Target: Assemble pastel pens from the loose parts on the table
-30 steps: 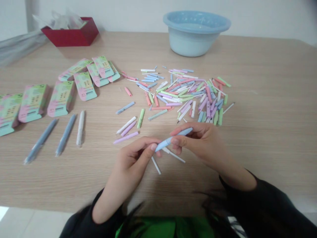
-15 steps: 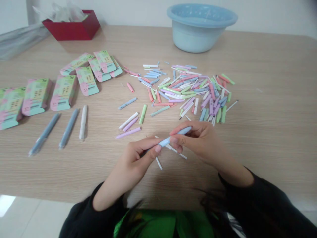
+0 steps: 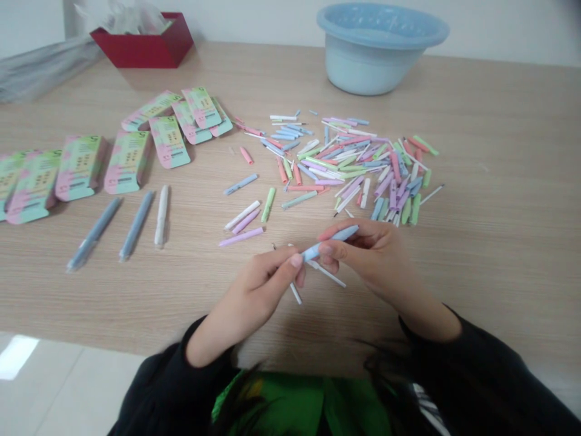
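My right hand [image 3: 367, 254] pinches a light blue pen barrel [image 3: 333, 240] above the wooden table [image 3: 499, 200]. My left hand [image 3: 263, 284] is closed in a pinch at the barrel's lower left end, its thumb and forefinger touching the tip. Thin white refills [image 3: 327, 274] lie on the table just under both hands. A heap of pastel pen parts [image 3: 358, 163] lies beyond my hands. Three loose parts, white, purple and green [image 3: 247, 218], lie left of the heap.
Three assembled pens [image 3: 131, 224] lie in a row at the left. Pink-and-green packages [image 3: 127, 157] spread across the far left. A blue basin [image 3: 379, 45] and a red box [image 3: 145, 42] stand at the back. The table's near edge runs below my hands.
Both hands stay joined on the blue barrel and have drifted slightly up and to the right. The view has shifted, so everything on the table sits further right.
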Available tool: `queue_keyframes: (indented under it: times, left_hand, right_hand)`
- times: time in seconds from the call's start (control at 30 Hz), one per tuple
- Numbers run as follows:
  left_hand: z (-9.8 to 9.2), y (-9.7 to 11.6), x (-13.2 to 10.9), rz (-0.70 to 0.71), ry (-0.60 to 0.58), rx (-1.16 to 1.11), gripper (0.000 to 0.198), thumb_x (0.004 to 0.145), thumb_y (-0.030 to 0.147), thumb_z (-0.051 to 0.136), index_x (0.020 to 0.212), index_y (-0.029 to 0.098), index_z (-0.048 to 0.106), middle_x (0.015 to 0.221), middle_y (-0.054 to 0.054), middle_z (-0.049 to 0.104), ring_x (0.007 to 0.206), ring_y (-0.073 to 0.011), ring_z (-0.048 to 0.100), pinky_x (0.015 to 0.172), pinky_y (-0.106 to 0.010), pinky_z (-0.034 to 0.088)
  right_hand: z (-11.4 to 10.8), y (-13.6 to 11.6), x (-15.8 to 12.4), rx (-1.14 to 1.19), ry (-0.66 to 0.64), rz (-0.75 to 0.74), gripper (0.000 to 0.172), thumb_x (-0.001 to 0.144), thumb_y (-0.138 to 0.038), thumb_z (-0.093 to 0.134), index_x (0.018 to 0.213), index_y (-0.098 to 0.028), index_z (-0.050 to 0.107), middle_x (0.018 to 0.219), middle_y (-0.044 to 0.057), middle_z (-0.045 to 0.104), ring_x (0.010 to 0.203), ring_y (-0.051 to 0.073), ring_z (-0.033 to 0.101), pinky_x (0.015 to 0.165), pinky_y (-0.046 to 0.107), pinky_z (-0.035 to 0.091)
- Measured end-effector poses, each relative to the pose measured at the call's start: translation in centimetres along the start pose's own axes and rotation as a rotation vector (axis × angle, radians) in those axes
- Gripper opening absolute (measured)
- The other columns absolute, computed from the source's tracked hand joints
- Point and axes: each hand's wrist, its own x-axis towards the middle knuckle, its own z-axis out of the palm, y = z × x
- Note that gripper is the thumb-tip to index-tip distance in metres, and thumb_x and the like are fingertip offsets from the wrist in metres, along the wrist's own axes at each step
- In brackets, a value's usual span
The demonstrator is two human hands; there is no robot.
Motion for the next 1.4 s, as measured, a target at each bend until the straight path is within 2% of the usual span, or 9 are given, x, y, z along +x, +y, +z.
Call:
queue_keyframes:
  times: [0.1,0.27,0.4,0.5,0.73,0.93,1.07,1.17,1.4]
  left_hand:
    - [-0.2,-0.3,-0.1,-0.027,-0.059,-0.024,0.039,0.107,0.035,0.040,0.075,0.018,0.054,0.067,0.003,0.049,0.062,-0.0122,0.046,0.064,-0.026,0.040]
    - [0.0,-0.8,0.1,-0.038,-0.144,-0.180,0.033,0.107,0.038,0.043,0.093,0.016,0.064,0.061,0.006,0.046,0.054,-0.0108,0.044,0.057,-0.025,0.038]
    - [0.4,-0.7,0.6,0.033,-0.011,-0.192,0.014,0.097,0.029,0.064,0.093,0.017,0.070,0.076,0.000,0.066,0.072,-0.0133,0.059,0.067,-0.024,0.044]
    - [0.5,-0.2,0.7,0.040,0.031,-0.210,0.010,0.093,0.025,0.068,0.091,0.016,0.072,0.084,-0.002,0.073,0.077,-0.0150,0.062,0.070,-0.025,0.047]
    - [-0.5,0.5,0.3,-0.021,0.022,-0.078,0.030,0.101,0.027,0.053,0.084,0.017,0.075,0.064,0.003,0.057,0.060,-0.0119,0.047,0.060,-0.024,0.040]
    - [-0.3,0.0,0.8,-0.019,0.132,-0.200,0.008,0.086,0.023,0.077,0.084,0.016,0.074,0.075,0.000,0.068,0.070,-0.0136,0.059,0.067,-0.025,0.047]
    - [0.2,-0.5,0.9,-0.094,0.241,-0.289,0.031,0.071,0.030,0.091,0.073,0.016,0.063,0.070,0.002,0.065,0.067,-0.0127,0.060,0.062,-0.024,0.047]
    - [0.5,-0.7,1.0,-0.095,0.285,-0.263,0.035,0.070,0.032,0.092,0.074,0.017,0.061,0.072,0.002,0.066,0.068,-0.0132,0.061,0.063,-0.025,0.047]
    - [0.4,-0.1,0.9,-0.045,0.199,-0.211,0.033,0.081,0.035,0.084,0.073,0.016,0.059,0.076,-0.001,0.067,0.076,-0.0158,0.063,0.069,-0.027,0.048]
  right_hand:
    - [0.0,0.0,-0.1,0.000,-0.044,-0.010,0.019,0.076,-0.036,0.087,0.076,-0.021,0.076,0.056,-0.004,0.067,0.050,0.010,0.062,0.049,0.023,0.050]
    - [-0.1,0.0,-0.2,-0.041,-0.091,-0.029,0.025,0.083,-0.044,0.080,0.077,-0.021,0.073,0.059,-0.004,0.066,0.052,0.010,0.061,0.051,0.023,0.050]
    - [0.0,0.0,-0.3,-0.065,-0.066,-0.075,0.019,0.085,-0.037,0.079,0.079,-0.020,0.073,0.059,-0.005,0.064,0.051,0.009,0.059,0.050,0.022,0.048]
    - [0.1,-0.1,-0.3,-0.070,-0.059,-0.087,0.018,0.084,-0.035,0.080,0.078,-0.020,0.074,0.059,-0.004,0.065,0.052,0.009,0.058,0.051,0.022,0.048]
    - [-0.1,0.0,-0.4,-0.048,-0.056,-0.051,0.017,0.080,-0.034,0.084,0.078,-0.020,0.075,0.059,-0.004,0.067,0.051,0.010,0.058,0.049,0.023,0.047]
    - [-0.1,0.0,-0.2,-0.095,-0.061,-0.105,0.016,0.079,-0.035,0.085,0.077,-0.022,0.076,0.064,-0.003,0.068,0.057,0.010,0.058,0.055,0.024,0.049]
    - [-0.3,0.4,0.1,-0.052,-0.122,-0.126,0.020,0.084,-0.040,0.081,0.077,-0.022,0.074,0.074,-0.001,0.073,0.062,0.012,0.062,0.060,0.027,0.053]
    - [-0.3,0.8,0.1,0.006,-0.141,-0.100,0.015,0.084,-0.035,0.082,0.079,-0.022,0.075,0.073,0.000,0.074,0.064,0.013,0.066,0.063,0.028,0.056]
    - [0.3,0.9,-0.2,0.063,-0.039,-0.059,0.017,0.079,-0.035,0.086,0.075,-0.021,0.078,0.062,-0.001,0.071,0.060,0.011,0.064,0.059,0.024,0.054]
